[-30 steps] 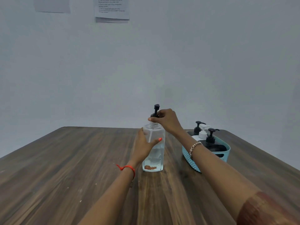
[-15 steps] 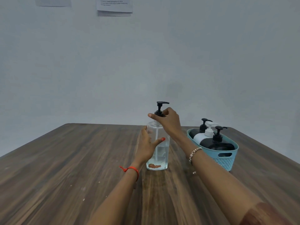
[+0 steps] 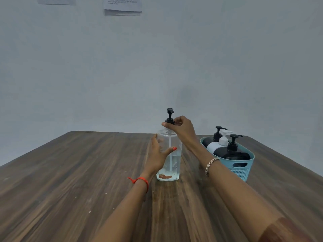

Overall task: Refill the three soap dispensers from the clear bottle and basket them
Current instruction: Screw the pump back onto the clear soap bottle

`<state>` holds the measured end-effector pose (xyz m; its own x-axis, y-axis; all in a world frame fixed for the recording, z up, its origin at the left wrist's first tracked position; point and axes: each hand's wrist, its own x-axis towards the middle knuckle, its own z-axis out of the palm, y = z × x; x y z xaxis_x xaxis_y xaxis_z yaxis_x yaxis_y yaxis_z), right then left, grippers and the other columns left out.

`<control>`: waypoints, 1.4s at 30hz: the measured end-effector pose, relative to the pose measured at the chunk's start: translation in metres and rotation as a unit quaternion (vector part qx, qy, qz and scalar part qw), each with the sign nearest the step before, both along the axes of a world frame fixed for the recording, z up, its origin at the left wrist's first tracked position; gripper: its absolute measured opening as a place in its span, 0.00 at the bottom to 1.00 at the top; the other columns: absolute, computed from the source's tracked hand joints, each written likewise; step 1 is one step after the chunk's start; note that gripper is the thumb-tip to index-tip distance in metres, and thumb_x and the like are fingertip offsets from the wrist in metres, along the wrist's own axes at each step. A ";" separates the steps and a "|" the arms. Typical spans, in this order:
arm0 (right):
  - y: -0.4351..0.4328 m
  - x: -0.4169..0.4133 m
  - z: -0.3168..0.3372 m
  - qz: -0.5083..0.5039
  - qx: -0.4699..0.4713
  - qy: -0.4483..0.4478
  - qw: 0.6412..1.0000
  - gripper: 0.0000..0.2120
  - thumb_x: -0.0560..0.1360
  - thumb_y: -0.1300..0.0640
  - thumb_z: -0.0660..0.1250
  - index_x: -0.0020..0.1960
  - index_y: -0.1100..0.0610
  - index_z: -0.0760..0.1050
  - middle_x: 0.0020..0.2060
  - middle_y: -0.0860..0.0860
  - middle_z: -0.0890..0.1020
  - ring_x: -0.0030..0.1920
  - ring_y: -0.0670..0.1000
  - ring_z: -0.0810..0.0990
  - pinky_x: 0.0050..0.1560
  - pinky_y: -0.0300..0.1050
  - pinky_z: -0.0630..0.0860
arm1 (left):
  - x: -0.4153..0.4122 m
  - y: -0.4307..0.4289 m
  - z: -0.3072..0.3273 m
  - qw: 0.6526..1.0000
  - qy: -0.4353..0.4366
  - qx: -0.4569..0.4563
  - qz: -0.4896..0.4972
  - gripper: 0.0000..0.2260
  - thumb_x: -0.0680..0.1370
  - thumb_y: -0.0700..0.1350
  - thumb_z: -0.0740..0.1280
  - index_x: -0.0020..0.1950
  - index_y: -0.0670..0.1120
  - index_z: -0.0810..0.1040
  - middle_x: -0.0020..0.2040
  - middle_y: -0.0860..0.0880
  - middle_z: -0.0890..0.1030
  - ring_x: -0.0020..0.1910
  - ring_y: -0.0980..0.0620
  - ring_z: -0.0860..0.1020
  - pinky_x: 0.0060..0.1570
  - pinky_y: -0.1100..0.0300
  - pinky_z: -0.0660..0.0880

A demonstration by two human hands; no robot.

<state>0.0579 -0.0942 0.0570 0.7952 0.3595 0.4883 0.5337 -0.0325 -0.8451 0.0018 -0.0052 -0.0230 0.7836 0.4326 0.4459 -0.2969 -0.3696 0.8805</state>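
The wooden desk (image 3: 70, 172) has the teal basket (image 3: 244, 165) by its far right corner with three soap dispensers (image 3: 213, 147) inside. The clear bottle (image 3: 174, 165) stands upright just left of it. Left hand (image 3: 158, 158) curls its fingers round the bottle's side, and the right hand (image 3: 184, 130) pinches the black pump (image 3: 169, 113) at its collar.

The basket (image 3: 244, 172) of dispensers (image 3: 232, 151) stands close right of the clear bottle (image 3: 173, 165); open table (image 3: 78, 172) lies left.

Both forearms reached to frame centre; left hand (image 3: 158, 154) gripped clear bottle (image 3: 175, 160), right hand (image 3: 183, 130) pinched pump cap (image 3: 169, 121) above.
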 end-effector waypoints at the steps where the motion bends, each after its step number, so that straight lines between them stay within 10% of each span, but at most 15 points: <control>1: -0.003 0.001 0.003 0.039 0.015 0.015 0.999 0.15 0.70 0.58 0.73 0.53 0.62 0.75 0.44 0.50 0.79 0.44 0.48 0.78 0.43 0.33 0.73 | 0.000 0.000 0.000 1.000 -0.003 -0.001 0.001 0.31 0.72 0.47 0.72 0.69 0.47 0.59 0.60 0.51 0.68 0.57 0.50 0.72 0.54 0.59 0.71; 17: -0.004 0.002 0.002 0.031 0.068 0.022 0.997 0.12 0.65 0.61 0.76 0.39 0.58 0.72 0.34 0.50 0.78 0.34 0.45 0.78 0.40 0.36 0.76 | 0.001 -0.001 -0.001 1.000 0.002 -0.005 0.001 0.31 0.73 0.47 0.71 0.70 0.47 0.58 0.60 0.51 0.67 0.57 0.50 0.72 0.53 0.59 0.70; 23: -0.005 0.001 0.003 0.076 0.022 0.014 0.997 0.12 0.69 0.62 0.72 0.53 0.61 0.78 0.37 0.51 0.79 0.37 0.44 0.78 0.45 0.36 0.74 | 0.002 0.000 -0.002 1.000 -0.002 -0.005 0.002 0.32 0.73 0.47 0.71 0.71 0.47 0.57 0.61 0.51 0.67 0.57 0.51 0.71 0.53 0.60 0.70; 29: 0.002 -0.002 -0.002 -0.018 0.008 0.003 1.000 0.19 0.62 0.54 0.79 0.36 0.56 0.68 0.33 0.49 0.73 0.34 0.46 0.73 0.35 0.35 0.69 | 0.004 0.002 -0.006 1.000 -0.005 -0.002 0.000 0.32 0.72 0.49 0.72 0.70 0.49 0.58 0.64 0.49 0.69 0.60 0.49 0.73 0.59 0.54 0.73; 34: -0.002 -0.002 0.005 0.076 0.053 0.048 0.995 0.04 0.71 0.64 0.68 0.47 0.62 0.77 0.40 0.54 0.80 0.39 0.48 0.78 0.43 0.36 0.73 | 0.004 0.001 -0.004 1.000 -0.003 0.001 0.012 0.32 0.72 0.48 0.72 0.70 0.48 0.58 0.62 0.50 0.68 0.59 0.50 0.71 0.55 0.57 0.71; 42: 0.004 -0.002 0.001 0.022 0.029 0.028 0.999 0.20 0.64 0.56 0.78 0.49 0.63 0.74 0.42 0.52 0.81 0.40 0.45 0.80 0.40 0.35 0.73 | 0.003 0.001 -0.004 1.000 0.007 0.000 0.012 0.35 0.72 0.48 0.72 0.72 0.46 0.56 0.65 0.48 0.67 0.59 0.49 0.71 0.58 0.55 0.71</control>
